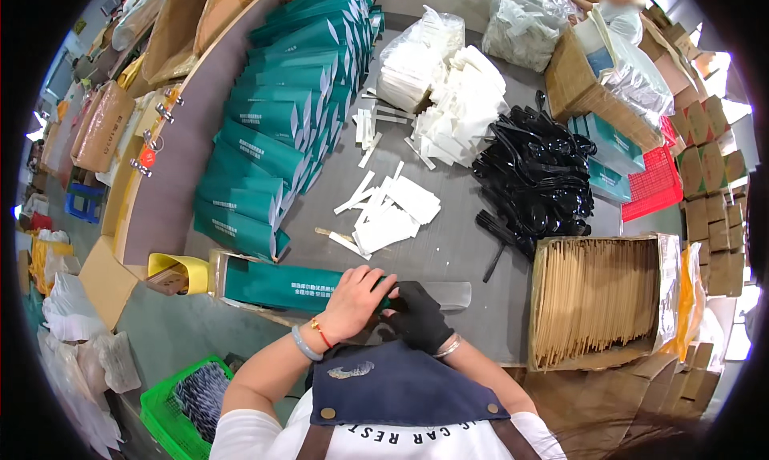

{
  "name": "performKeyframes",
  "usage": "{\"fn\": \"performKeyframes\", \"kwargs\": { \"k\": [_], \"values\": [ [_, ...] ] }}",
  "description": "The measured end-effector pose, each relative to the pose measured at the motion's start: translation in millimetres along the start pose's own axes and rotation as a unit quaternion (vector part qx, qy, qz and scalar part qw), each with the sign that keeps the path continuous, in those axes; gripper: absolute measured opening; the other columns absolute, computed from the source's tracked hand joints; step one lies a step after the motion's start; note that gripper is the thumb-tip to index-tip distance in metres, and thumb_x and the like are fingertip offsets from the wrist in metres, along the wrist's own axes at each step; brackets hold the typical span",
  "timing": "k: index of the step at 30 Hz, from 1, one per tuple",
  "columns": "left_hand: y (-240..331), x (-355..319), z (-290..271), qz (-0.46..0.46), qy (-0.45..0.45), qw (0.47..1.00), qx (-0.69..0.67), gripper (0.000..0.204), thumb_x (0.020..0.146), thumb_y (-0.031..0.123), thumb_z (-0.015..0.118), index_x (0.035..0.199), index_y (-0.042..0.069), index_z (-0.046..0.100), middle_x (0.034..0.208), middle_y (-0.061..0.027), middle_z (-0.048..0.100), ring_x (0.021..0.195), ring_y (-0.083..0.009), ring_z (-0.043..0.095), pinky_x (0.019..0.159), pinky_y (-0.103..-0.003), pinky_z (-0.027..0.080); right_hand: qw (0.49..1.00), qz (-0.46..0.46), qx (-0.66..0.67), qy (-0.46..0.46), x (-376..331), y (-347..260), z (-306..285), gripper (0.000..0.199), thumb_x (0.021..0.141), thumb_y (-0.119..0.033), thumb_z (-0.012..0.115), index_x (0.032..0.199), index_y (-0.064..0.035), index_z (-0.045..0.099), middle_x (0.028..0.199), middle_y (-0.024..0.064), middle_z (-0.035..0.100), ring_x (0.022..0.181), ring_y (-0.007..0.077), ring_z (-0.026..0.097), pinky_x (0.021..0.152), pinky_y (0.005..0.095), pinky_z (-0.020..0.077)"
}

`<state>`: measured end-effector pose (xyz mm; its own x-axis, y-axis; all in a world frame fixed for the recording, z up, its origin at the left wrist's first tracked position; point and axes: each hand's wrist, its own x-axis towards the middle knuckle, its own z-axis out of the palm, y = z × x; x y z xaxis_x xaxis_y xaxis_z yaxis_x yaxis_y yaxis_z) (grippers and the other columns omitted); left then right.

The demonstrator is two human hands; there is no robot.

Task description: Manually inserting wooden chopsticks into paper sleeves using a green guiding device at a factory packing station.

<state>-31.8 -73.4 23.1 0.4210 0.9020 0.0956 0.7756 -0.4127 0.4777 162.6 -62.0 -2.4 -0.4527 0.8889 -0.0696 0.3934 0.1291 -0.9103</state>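
A flat, dark green printed bag [264, 282] lies in a long cardboard holder along the table's front edge. My left hand [355, 300], bare, with a bracelet and a red string at the wrist, has its fingers closed over the bag's right end. Right against it, my right hand [416, 312], in a black glove, is curled; what its fingers hold is hidden from view. A clear plastic strip [451, 294] extends to the right from behind the glove. White packets [404, 212] and paper strips lie loose just beyond my hands.
Rows of green bags [264, 148] stand at the left. A black pile of plastic spoons [533, 176] lies right of white packets [460, 100]. A cardboard box [669, 292] packed with thin tan pieces sits front right. Another person [621, 20] is at the far right.
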Motion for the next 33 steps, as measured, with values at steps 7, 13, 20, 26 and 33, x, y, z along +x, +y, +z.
{"fn": "performKeyframes", "kwargs": {
  "k": [7, 13, 20, 26, 33],
  "values": [
    [9, 19, -33, 0.057, -0.138, 0.984, 0.102, 0.032, 0.068, 0.015, 0.068, 0.100, 0.020, 0.066, 0.095, -0.0081, 0.052, 0.094, -0.0284, 0.052, 0.076, -0.038, 0.041, 0.938, -0.131, -0.319, -0.029, 8, -5, -36, 0.057, 0.061, -0.042, 0.080, 0.105, -0.0097, 0.063, 0.104, 0.0097, 0.062, 0.103, 0.0297, 0.057, 0.084, 0.0426, 0.0431],
    [-65, 19, -135, 0.025, -0.036, 0.991, 0.128, 0.024, 0.060, 0.004, 0.066, 0.083, 0.010, 0.060, 0.107, -0.0155, 0.056, 0.100, -0.0370, 0.053, 0.081, -0.047, 0.047, 0.942, -0.066, -0.311, 0.103, 2, -17, -85, 0.062, 0.058, -0.033, 0.085, 0.108, -0.0095, 0.057, 0.101, 0.0102, 0.061, 0.096, 0.0322, 0.058, 0.082, 0.0436, 0.0440],
    [-40, -34, -41, -0.169, 0.137, 0.975, 0.053, 0.064, 0.065, 0.029, 0.082, 0.120, 0.006, 0.059, 0.132, -0.0161, 0.046, 0.123, -0.0397, 0.040, 0.104, -0.053, 0.033, 0.940, -0.034, -0.334, 0.056, -1, -28, -80, 0.061, 0.060, -0.035, 0.083, 0.110, -0.0118, 0.058, 0.104, 0.0068, 0.061, 0.099, 0.0289, 0.058, 0.087, 0.0436, 0.0412],
    [-29, -47, 16, -0.300, 0.125, 0.946, -0.005, 0.092, 0.063, 0.046, 0.084, 0.135, 0.003, 0.046, 0.142, -0.0187, 0.038, 0.136, -0.0431, 0.028, 0.110, -0.065, 0.015, 0.914, -0.031, -0.402, -0.040, 1, -38, -74, 0.060, 0.060, -0.036, 0.083, 0.111, -0.0113, 0.061, 0.107, 0.0068, 0.061, 0.100, 0.0276, 0.058, 0.091, 0.0442, 0.0383],
    [-27, -45, 11, -0.313, 0.111, 0.943, -0.034, 0.094, 0.062, 0.045, 0.084, 0.137, 0.002, 0.046, 0.145, -0.0182, 0.037, 0.139, -0.0430, 0.024, 0.112, -0.063, 0.014, 0.923, -0.012, -0.357, -0.139, 12, -35, -30, 0.061, 0.063, -0.040, 0.081, 0.114, -0.0113, 0.061, 0.108, 0.0078, 0.061, 0.101, 0.0288, 0.057, 0.094, 0.0455, 0.0369]
  ]
}}
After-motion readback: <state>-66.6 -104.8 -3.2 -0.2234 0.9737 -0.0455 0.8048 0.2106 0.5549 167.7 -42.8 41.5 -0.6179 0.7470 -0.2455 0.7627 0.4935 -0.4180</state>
